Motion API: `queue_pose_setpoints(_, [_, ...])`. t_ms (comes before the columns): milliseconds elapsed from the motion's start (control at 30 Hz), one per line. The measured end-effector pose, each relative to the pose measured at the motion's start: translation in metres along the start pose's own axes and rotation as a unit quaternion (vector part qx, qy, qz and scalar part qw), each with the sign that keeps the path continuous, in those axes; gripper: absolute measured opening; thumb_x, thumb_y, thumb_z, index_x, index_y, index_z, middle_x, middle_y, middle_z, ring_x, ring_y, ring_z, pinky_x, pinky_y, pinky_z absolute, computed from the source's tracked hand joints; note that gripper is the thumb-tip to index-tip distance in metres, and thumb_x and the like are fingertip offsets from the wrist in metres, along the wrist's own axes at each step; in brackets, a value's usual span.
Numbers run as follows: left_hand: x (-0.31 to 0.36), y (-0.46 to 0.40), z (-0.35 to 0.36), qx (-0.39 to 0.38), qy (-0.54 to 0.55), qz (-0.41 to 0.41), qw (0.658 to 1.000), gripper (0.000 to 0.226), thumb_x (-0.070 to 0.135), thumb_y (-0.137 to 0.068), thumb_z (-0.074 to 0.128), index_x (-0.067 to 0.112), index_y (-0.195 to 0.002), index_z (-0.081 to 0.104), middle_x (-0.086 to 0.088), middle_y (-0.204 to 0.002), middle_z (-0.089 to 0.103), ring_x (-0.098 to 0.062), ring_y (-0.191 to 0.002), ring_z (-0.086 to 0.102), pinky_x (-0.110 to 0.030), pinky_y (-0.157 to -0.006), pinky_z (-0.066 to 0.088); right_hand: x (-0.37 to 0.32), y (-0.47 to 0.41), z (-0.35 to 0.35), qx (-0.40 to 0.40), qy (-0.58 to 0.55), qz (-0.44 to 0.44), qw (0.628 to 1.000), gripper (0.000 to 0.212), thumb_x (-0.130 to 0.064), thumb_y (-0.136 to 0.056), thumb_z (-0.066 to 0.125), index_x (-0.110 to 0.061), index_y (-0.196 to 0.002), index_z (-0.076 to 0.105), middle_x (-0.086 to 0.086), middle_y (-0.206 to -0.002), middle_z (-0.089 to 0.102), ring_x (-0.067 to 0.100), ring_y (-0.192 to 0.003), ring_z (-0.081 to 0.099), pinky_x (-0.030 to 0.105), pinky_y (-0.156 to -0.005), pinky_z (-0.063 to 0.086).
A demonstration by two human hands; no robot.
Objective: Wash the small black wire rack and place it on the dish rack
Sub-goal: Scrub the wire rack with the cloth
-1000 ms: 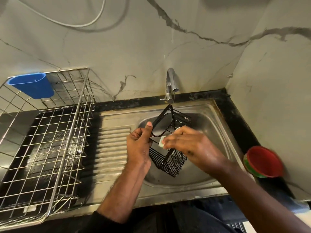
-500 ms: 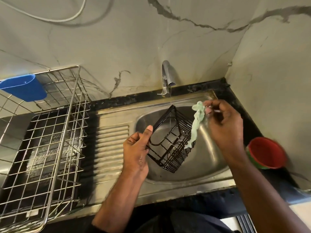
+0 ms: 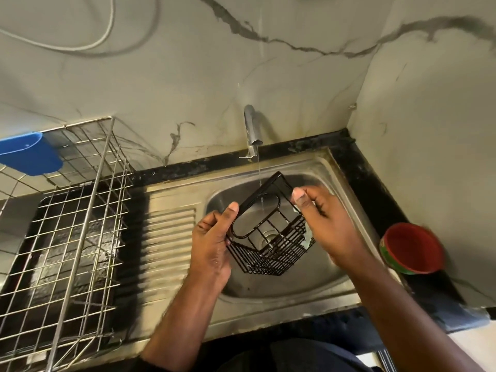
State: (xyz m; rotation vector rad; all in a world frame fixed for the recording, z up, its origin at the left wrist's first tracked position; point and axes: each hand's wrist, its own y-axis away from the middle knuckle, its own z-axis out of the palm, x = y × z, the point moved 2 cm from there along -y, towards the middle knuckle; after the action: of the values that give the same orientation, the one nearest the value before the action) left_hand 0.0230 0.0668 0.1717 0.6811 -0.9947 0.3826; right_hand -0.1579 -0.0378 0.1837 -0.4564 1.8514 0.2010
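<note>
The small black wire rack [image 3: 268, 234] hangs tilted over the steel sink [image 3: 292, 288], under a thin stream of water from the tap [image 3: 252, 127]. My left hand [image 3: 212, 242] grips its left edge, thumb on the frame. My right hand [image 3: 324, 224] holds the rack's upper right edge, thumb on the black back plate. A pale green cloth [image 3: 308, 238] shows only as a small patch under the right palm against the rack's side. The silver wire dish rack [image 3: 67, 232] stands on the drainboard at the left.
A blue plastic holder [image 3: 29, 154] hangs on the dish rack's back left corner. A red bowl with a green outside [image 3: 410, 248] sits on the black counter right of the sink. The marble wall is close behind, and a white cable [image 3: 107, 30] hangs on it.
My right hand came back down from the tap side, where it held the green cloth dangling, and now grips the rack's right edge. The rack has turned more upright under the water.
</note>
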Motion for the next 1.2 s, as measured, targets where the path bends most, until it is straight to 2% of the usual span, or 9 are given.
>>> queue_pose_setpoints(200, [0.02, 0.002, 0.027, -0.045, -0.331, 0.14, 0.932, 0.044, 0.04, -0.103, 0.055, 0.008, -0.078, 0.073, -0.008, -0.069, 0.073, -0.02, -0.063, 0.067, -0.029, -0.069, 0.055, -0.003, -0.006, -0.002, -0.049, 0.078, -0.075, 0.993, 0.021, -0.028, -0.104, 0.05, -0.025, -0.086, 0.061, -0.003, -0.094, 0.054, 0.006, -0.084, 0.055, 0.016, -0.073, 0.042])
queue_pose_setpoints(300, [0.024, 0.004, 0.047, -0.057, -0.325, 0.148, 0.932, 0.051, 0.051, -0.102, 0.051, 0.009, -0.085, 0.073, -0.007, -0.073, 0.074, -0.018, -0.065, 0.069, -0.022, -0.06, 0.054, -0.004, 0.002, 0.012, -0.057, 0.081, -0.134, 0.986, 0.02, -0.029, -0.104, 0.049, -0.025, -0.088, 0.059, -0.005, -0.094, 0.051, 0.008, -0.083, 0.054, 0.017, -0.072, 0.04])
queue_pose_setpoints(400, [0.016, 0.002, 0.056, -0.016, -0.348, 0.149, 0.925, 0.053, 0.055, -0.094, 0.064, 0.006, -0.075, 0.06, 0.001, -0.062, 0.056, -0.012, -0.058, 0.052, -0.033, -0.056, 0.046, 0.003, 0.009, 0.02, -0.07, 0.093, -0.148, 0.982, 0.028, -0.033, -0.103, 0.045, -0.015, -0.094, 0.064, -0.003, -0.097, 0.051, 0.014, -0.088, 0.054, 0.025, -0.074, 0.044])
queue_pose_setpoints(533, [0.009, 0.002, 0.054, 0.017, -0.272, 0.167, 0.947, 0.038, 0.024, -0.094, 0.071, 0.015, -0.063, 0.052, 0.003, -0.054, 0.043, -0.01, -0.052, 0.039, -0.027, -0.056, 0.04, -0.001, 0.015, 0.003, -0.138, 0.091, -0.166, 0.972, 0.031, -0.035, -0.106, 0.042, -0.022, -0.125, 0.062, -0.009, -0.117, 0.054, 0.004, -0.109, 0.055, 0.013, -0.087, 0.044])
queue_pose_setpoints(633, [0.001, 0.004, 0.046, 0.041, -0.186, 0.138, 0.972, 0.036, 0.023, -0.091, 0.072, -0.003, -0.074, 0.053, -0.013, -0.068, 0.05, -0.025, -0.063, 0.041, -0.037, -0.064, 0.042, 0.009, 0.015, -0.016, -0.154, 0.088, -0.153, 0.972, 0.036, -0.028, -0.105, 0.045, -0.03, -0.141, 0.051, -0.014, -0.13, 0.054, -0.005, -0.121, 0.051, 0.007, -0.096, 0.039])
queue_pose_setpoints(767, [-0.008, 0.014, 0.042, 0.078, -0.105, 0.091, 0.987, 0.012, 0.014, -0.094, 0.069, 0.007, -0.097, 0.06, -0.013, -0.073, 0.044, -0.024, -0.062, 0.04, -0.02, -0.048, 0.042, 0.028, 0.008, -0.034, -0.094, 0.083, -0.088, 0.988, 0.045, -0.019, -0.098, 0.061, -0.039, -0.137, 0.049, -0.015, -0.127, 0.061, -0.003, -0.113, 0.059, 0.011, -0.09, 0.046])
queue_pose_setpoints(933, [-0.019, 0.024, 0.038, 0.063, -0.106, 0.098, 0.987, 0.01, 0.01, -0.095, 0.066, 0.002, -0.096, 0.06, 0.003, -0.056, 0.043, -0.005, -0.042, 0.042, -0.015, -0.04, 0.034, 0.03, -0.01, -0.04, -0.011, 0.18, -0.145, 0.973, 0.024, -0.001, -0.093, 0.067, -0.013, -0.113, 0.074, -0.011, -0.112, 0.065, 0.0, -0.098, 0.063, 0.0, -0.088, 0.039])
queue_pose_setpoints(1033, [-0.024, 0.025, 0.036, 0.061, -0.111, 0.112, 0.986, 0.024, 0.005, -0.096, 0.064, 0.002, -0.076, 0.053, -0.004, -0.056, 0.041, -0.005, -0.039, 0.042, -0.011, -0.039, 0.034, 0.02, -0.007, -0.022, -0.09, 0.149, -0.15, 0.973, 0.036, 0.011, -0.09, 0.063, -0.016, -0.11, 0.077, -0.008, -0.11, 0.072, 0.001, -0.1, 0.067, 0.008, -0.091, 0.048])
queue_pose_setpoints(1200, [-0.031, 0.021, 0.024, 0.05, -0.091, 0.12, 0.987, 0.041, 0.006, -0.095, 0.066, -0.001, -0.063, 0.041, -0.016, -0.062, 0.034, -0.023, -0.055, 0.025, -0.033, -0.054, 0.03, -0.009, 0.017, 0.006, -0.256, 0.101, -0.291, 0.916, 0.041, 0.015, -0.084, 0.066, -0.013, -0.114, 0.076, 0.0, -0.115, 0.07, 0.01, -0.111, 0.064, 0.017, -0.096, 0.048])
